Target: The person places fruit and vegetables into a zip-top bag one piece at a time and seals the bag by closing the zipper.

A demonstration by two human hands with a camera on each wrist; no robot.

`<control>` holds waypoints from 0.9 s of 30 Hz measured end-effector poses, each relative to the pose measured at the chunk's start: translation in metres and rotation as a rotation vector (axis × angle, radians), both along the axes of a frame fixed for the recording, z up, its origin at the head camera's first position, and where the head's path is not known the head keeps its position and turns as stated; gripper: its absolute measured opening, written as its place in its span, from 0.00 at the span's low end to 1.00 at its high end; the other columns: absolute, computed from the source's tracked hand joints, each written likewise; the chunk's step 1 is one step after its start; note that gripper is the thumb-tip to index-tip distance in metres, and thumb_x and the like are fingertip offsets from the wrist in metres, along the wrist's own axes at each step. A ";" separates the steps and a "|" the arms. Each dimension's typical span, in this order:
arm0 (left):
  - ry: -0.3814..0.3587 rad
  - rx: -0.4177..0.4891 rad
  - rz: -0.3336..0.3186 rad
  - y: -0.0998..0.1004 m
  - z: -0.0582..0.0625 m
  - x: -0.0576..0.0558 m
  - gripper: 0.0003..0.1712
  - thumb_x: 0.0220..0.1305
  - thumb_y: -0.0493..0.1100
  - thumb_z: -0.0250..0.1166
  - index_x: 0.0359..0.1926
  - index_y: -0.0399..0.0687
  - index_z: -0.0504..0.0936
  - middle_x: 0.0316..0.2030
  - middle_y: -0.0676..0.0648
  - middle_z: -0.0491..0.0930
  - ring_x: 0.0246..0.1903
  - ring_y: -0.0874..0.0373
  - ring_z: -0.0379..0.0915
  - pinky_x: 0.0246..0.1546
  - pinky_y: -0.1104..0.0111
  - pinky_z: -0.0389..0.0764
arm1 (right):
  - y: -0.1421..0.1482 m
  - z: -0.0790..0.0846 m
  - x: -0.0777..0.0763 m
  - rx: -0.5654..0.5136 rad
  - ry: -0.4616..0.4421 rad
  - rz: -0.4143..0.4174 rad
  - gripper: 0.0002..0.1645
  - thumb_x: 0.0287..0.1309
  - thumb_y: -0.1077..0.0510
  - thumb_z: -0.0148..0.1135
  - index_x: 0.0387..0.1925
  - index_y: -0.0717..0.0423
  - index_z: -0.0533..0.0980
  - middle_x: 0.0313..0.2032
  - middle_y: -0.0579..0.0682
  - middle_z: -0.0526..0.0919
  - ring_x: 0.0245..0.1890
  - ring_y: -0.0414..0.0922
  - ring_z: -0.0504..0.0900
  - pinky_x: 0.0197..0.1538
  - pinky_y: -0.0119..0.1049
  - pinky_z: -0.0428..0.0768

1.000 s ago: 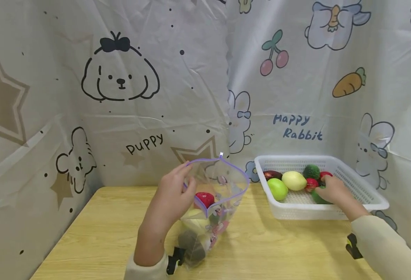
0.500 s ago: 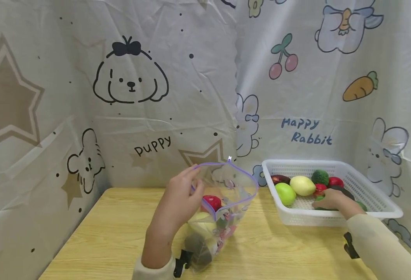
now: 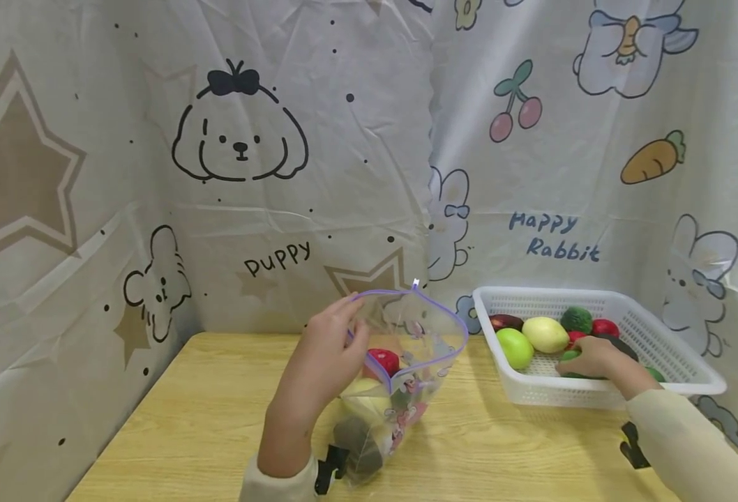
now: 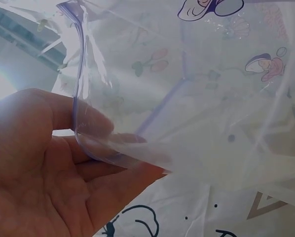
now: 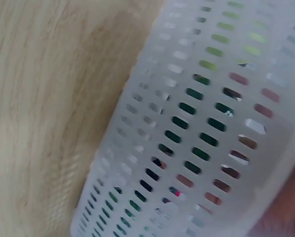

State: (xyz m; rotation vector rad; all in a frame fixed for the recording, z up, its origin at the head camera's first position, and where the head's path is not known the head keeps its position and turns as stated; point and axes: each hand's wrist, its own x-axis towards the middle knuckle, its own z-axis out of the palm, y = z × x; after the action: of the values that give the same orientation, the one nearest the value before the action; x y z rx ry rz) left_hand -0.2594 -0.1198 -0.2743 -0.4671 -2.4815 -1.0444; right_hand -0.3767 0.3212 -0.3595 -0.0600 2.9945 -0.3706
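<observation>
In the head view, my left hand (image 3: 328, 341) pinches the purple-edged rim of a clear zip bag (image 3: 434, 369) and holds its mouth open. Inside the bag are a red fruit (image 3: 384, 361), something pale yellow and a dark round thing (image 3: 358, 446). The left wrist view shows the thumb and fingers on either side of the bag's film (image 4: 118, 148). Over at the basket (image 3: 513, 383), my right hand (image 3: 604, 359) reaches in with fingers curled round a green vegetable (image 3: 570, 355), partly hidden by the hand. In the right wrist view, the basket's wall (image 5: 187, 98) hides the fingers.
Around the right hand in the basket lie a lime-green fruit (image 3: 515, 348), a yellow lemon (image 3: 545, 335), a dark green bumpy item (image 3: 576, 320), a red item (image 3: 605, 328) and a dark oval one (image 3: 620, 346). A printed curtain (image 3: 268, 209) stands behind the wooden table (image 3: 218, 404).
My right hand has moved from the red and dark items toward the near side of the basket, onto the green vegetable. The left hand keeps its hold on the bag; the head view has shifted slightly.
</observation>
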 end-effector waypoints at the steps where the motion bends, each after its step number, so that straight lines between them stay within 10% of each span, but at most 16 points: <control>1: -0.002 0.001 -0.001 0.000 0.000 0.000 0.25 0.65 0.41 0.49 0.61 0.39 0.71 0.66 0.41 0.66 0.07 0.67 0.47 0.15 0.72 0.68 | 0.000 0.001 0.001 -0.001 0.017 0.004 0.46 0.45 0.39 0.64 0.45 0.80 0.70 0.43 0.76 0.76 0.42 0.65 0.75 0.44 0.59 0.78; 13: -0.003 -0.001 -0.011 0.003 0.000 -0.001 0.26 0.63 0.39 0.48 0.62 0.38 0.70 0.67 0.39 0.65 0.10 0.66 0.46 0.17 0.70 0.66 | -0.041 0.036 0.032 -0.072 0.342 0.096 0.42 0.45 0.40 0.66 0.47 0.75 0.71 0.35 0.66 0.79 0.30 0.51 0.74 0.28 0.43 0.76; 18: -0.001 -0.010 -0.011 0.003 0.001 0.000 0.26 0.63 0.38 0.48 0.62 0.37 0.69 0.67 0.39 0.65 0.10 0.65 0.47 0.19 0.69 0.68 | -0.085 0.067 0.053 -0.117 0.476 0.135 0.42 0.50 0.39 0.63 0.55 0.68 0.68 0.47 0.69 0.75 0.38 0.56 0.73 0.32 0.49 0.79; 27: 0.017 -0.022 -0.015 0.004 0.002 0.001 0.26 0.62 0.38 0.49 0.62 0.36 0.70 0.66 0.38 0.66 0.15 0.62 0.54 0.21 0.66 0.70 | -0.165 0.094 0.084 -0.424 0.728 0.403 0.35 0.48 0.47 0.68 0.58 0.49 0.68 0.54 0.57 0.70 0.39 0.47 0.76 0.31 0.40 0.86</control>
State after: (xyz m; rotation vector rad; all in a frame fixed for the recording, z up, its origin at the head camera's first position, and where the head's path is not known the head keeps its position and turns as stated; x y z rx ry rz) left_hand -0.2585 -0.1158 -0.2726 -0.5001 -2.4802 -1.0154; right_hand -0.2923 0.1558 -0.2654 -1.0203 3.3678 -1.1243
